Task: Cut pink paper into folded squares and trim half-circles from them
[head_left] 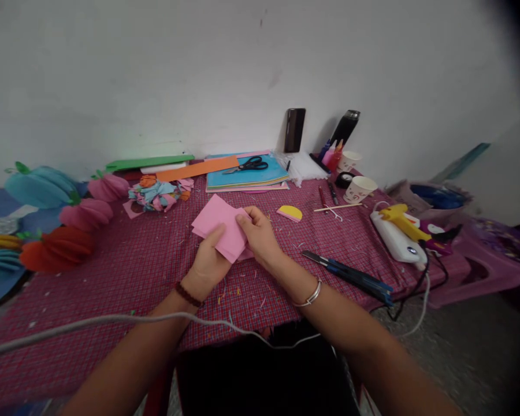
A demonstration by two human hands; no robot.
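Both of my hands hold a folded pink paper [220, 225] just above the red checked tablecloth [125, 260]. My left hand [208, 260] grips its near edge, thumb on top. My right hand [260, 234] pinches its right side, fingers curled over the fold. A yellow half-round paper piece [290, 212] lies to the right of my hands. Black scissors [248, 166] rest on a stack of coloured sheets [247, 176] at the back.
Paper fruit decorations [56, 245] line the left side. A heap of paper scraps [158, 193] lies behind. A craft knife [351, 274], glue gun [405, 222], white power strip [392, 240] and paper cups [359, 188] sit on the right. A grey cable [112, 320] crosses the near edge.
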